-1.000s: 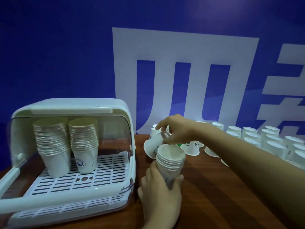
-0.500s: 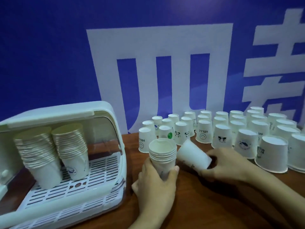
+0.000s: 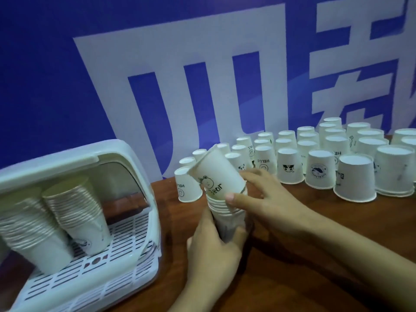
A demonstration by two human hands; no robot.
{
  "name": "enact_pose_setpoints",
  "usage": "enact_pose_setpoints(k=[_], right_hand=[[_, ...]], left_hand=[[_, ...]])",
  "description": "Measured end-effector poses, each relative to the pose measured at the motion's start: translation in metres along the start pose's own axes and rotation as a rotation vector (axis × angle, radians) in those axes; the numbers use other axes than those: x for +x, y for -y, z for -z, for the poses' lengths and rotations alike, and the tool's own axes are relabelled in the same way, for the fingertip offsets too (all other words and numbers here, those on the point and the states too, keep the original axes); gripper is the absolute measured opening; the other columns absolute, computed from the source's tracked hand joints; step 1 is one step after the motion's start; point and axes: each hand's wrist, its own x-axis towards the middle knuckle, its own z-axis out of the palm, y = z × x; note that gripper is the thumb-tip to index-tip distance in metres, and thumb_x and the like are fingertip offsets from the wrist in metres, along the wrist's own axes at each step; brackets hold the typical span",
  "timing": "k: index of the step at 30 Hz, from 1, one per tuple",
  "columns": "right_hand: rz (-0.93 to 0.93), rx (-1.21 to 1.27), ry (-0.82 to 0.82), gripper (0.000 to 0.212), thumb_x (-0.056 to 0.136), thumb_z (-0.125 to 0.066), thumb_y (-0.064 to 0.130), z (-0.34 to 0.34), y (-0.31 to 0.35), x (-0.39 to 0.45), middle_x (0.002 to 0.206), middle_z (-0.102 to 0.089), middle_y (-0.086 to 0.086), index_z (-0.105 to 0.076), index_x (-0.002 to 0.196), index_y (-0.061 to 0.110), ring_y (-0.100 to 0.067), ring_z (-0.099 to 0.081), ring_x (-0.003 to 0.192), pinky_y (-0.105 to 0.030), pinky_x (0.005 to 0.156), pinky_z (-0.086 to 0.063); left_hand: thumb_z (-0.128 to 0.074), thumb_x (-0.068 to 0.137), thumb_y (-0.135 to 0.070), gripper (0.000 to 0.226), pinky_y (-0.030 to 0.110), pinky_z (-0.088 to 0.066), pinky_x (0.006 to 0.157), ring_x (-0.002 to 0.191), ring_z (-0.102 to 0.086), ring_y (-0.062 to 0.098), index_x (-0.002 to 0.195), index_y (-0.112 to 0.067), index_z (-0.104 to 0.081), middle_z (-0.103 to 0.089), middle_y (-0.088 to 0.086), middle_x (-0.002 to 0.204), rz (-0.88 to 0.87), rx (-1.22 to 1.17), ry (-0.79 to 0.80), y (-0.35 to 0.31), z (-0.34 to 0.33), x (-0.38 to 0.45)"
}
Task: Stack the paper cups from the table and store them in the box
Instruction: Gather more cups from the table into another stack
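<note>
My left hand (image 3: 213, 248) grips a short stack of white paper cups (image 3: 225, 212) standing upright on the brown table. My right hand (image 3: 265, 194) holds a single cup with a bear print (image 3: 216, 174), tilted, its base at the mouth of the stack. Several more white cups (image 3: 315, 154) stand upside down in rows at the back right. To the left sits the white box (image 3: 126, 154) with its lid raised. Two tall cup stacks stand inside the box: one on the left (image 3: 31, 230), one on the right (image 3: 76, 210).
The wooden table (image 3: 292, 278) runs from the box to the right edge. A blue wall with large white characters (image 3: 202, 75) stands right behind the cups. The box's slotted tray (image 3: 94, 266) lies under the stored stacks.
My right hand picked one cup from the rows, brought it beside the stack on its side, and now lifts it over the stack's mouth. The view shifted right.
</note>
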Motion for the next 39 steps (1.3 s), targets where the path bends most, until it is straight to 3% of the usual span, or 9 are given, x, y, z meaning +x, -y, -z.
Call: enact_pose_setpoints(k=[4,9,12,15,22,25,30,34,39], right_hand=[[-0.002,0.100,-0.028,0.089,0.059,-0.066,0.075,0.004,0.001,-0.006,0.140,-0.051,0.020,-0.051,0.139,0.041,0.002,-0.042,0.134,-0.024,0.111,-0.034],[0.018,0.368,-0.059,0.052,0.078,-0.066,0.053,0.001,-0.006,0.000,0.119,-0.072,0.011,-0.069,0.121,0.024,-0.001,-0.066,0.111,-0.016,0.093,-0.050],[-0.049,0.441,-0.039,0.048,0.072,-0.064,0.040,0.001,-0.009,0.005,0.117,-0.073,0.005,-0.071,0.116,0.021,0.000,-0.066,0.100,-0.002,0.070,-0.043],[-0.083,0.458,-0.058,0.061,0.067,-0.063,0.036,-0.001,-0.010,0.005,0.122,-0.068,-0.001,-0.066,0.124,0.015,0.003,-0.063,0.095,0.001,0.063,-0.040],[-0.054,0.501,-0.162,0.035,0.098,-0.049,0.047,-0.008,-0.004,0.001,0.117,-0.071,0.007,-0.067,0.119,0.025,0.008,-0.063,0.102,-0.019,0.080,-0.039],[0.060,0.485,-0.240,0.047,0.091,-0.042,0.057,-0.006,-0.002,-0.001,0.120,-0.068,0.018,-0.059,0.129,0.035,0.001,-0.059,0.120,-0.024,0.092,-0.041],[0.266,0.255,-0.087,0.063,0.093,-0.040,0.061,-0.007,0.013,-0.008,0.146,-0.052,0.019,-0.033,0.153,0.047,0.008,-0.044,0.135,-0.022,0.114,-0.034],[0.180,0.088,-0.111,0.070,0.087,-0.047,0.062,-0.016,0.005,-0.009,0.123,-0.060,0.013,-0.039,0.153,0.039,-0.006,-0.057,0.103,-0.048,0.107,-0.044],[0.214,0.087,-0.142,0.060,0.090,-0.047,0.055,-0.020,-0.002,-0.012,0.143,-0.053,0.018,-0.042,0.148,0.042,-0.011,-0.052,0.125,-0.049,0.113,-0.037]], left_hand=[[-0.058,0.067,-0.075,0.040,0.047,-0.051,0.105,0.117,-0.066,0.013,0.103,-0.065,-0.045,-0.066,-0.027,0.112,-0.011,-0.004,-0.005,0.001,0.000,-0.002],[-0.059,0.066,-0.080,0.047,0.048,-0.050,0.104,0.115,-0.066,0.011,0.100,-0.050,-0.049,-0.067,-0.026,0.111,-0.032,-0.003,-0.019,0.003,0.000,-0.002],[-0.058,0.066,-0.084,0.050,0.048,-0.051,0.104,0.113,-0.067,0.010,0.100,-0.049,-0.049,-0.068,-0.025,0.110,-0.030,0.002,-0.026,0.003,-0.001,-0.002],[-0.057,0.065,-0.084,0.047,0.046,-0.052,0.102,0.112,-0.067,0.008,0.102,-0.057,-0.047,-0.067,-0.030,0.105,-0.037,0.017,-0.024,0.001,-0.001,-0.002],[-0.057,0.066,-0.082,0.044,0.046,-0.050,0.104,0.112,-0.066,0.008,0.102,-0.059,-0.046,-0.067,-0.030,0.106,-0.044,0.015,-0.018,0.001,0.000,-0.003],[-0.057,0.068,-0.082,0.043,0.047,-0.047,0.109,0.116,-0.064,0.005,0.104,-0.062,-0.045,-0.063,-0.036,0.106,-0.054,0.014,0.002,0.000,0.001,-0.002],[-0.063,0.071,-0.074,0.045,0.047,-0.050,0.105,0.112,-0.068,0.006,0.111,-0.060,-0.049,-0.071,-0.032,0.106,-0.062,-0.006,-0.045,0.003,-0.002,-0.001],[-0.068,0.079,-0.061,0.042,0.048,-0.049,0.105,0.115,-0.067,0.007,0.113,-0.068,-0.045,-0.069,-0.033,0.109,-0.048,0.002,-0.007,0.004,0.000,-0.002],[-0.072,0.078,-0.056,0.047,0.048,-0.048,0.106,0.114,-0.068,0.009,0.115,-0.067,-0.043,-0.071,-0.028,0.110,-0.040,0.017,-0.003,0.006,-0.001,-0.001]])
